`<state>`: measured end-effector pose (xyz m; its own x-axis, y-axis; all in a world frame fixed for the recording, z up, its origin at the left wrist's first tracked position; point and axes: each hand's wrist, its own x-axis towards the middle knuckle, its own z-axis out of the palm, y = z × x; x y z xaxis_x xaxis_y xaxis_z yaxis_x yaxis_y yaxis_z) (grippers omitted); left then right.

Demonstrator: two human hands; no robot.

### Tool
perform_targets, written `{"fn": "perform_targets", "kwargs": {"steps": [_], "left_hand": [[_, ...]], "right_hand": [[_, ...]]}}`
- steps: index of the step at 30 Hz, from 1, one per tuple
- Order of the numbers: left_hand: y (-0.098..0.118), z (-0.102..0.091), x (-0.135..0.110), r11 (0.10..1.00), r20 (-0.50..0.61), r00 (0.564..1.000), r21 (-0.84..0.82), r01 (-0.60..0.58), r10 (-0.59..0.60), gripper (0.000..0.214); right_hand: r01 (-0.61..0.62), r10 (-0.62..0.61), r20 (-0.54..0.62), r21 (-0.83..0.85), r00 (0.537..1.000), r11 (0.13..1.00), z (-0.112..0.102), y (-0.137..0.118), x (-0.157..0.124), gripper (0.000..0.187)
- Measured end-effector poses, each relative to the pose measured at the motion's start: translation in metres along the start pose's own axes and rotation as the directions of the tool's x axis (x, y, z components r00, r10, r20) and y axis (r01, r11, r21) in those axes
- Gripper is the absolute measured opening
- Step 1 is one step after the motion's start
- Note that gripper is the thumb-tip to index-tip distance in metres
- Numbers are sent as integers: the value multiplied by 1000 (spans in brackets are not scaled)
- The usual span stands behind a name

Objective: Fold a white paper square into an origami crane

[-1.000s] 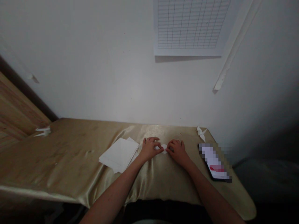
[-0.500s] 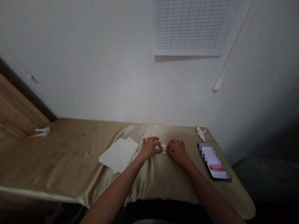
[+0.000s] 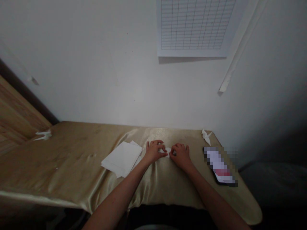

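A small white folded paper piece (image 3: pixel 168 150) lies on the gold satin cloth (image 3: pixel 72 166) covering the table. My left hand (image 3: pixel 153 152) pinches its left side with curled fingers. My right hand (image 3: pixel 180 154) pinches its right side, fingers also curled. Most of the piece is hidden between the two hands. A stack of white paper sheets (image 3: pixel 122 158) lies just left of my left hand.
A phone (image 3: pixel 220 166) with a lit screen lies to the right of my right hand. One folded paper crane (image 3: pixel 206 136) stands at the table's back right corner, another (image 3: pixel 43 135) at the far left. A gridded chart (image 3: pixel 195 27) hangs on the wall.
My right hand has shifted slightly left, closer to the left hand. Both hands keep pinching the small paper piece.
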<state>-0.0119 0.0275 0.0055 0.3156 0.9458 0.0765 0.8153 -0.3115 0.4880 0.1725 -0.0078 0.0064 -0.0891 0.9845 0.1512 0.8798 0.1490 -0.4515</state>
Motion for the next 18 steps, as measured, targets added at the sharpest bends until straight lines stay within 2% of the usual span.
{"fn": "perform_targets", "kwargs": {"steps": [5, 12, 18], "left_hand": [[-1, 1, 0, 1000, -3, 1000, 6, 2, -2, 15], [4, 5, -5, 1000, -67, 998, 16, 3, -2, 11], [10, 5, -6, 999, -62, 998, 32, 26, -24, 12]], "right_hand": [[-28, 28, 10, -14, 1000, 1000, 0, -2, 0, 11], [-54, 55, 15, -24, 998, 998, -1, -5, 0, 11], [-74, 74, 21, -14, 997, 997, 1, -4, 2, 9]]}}
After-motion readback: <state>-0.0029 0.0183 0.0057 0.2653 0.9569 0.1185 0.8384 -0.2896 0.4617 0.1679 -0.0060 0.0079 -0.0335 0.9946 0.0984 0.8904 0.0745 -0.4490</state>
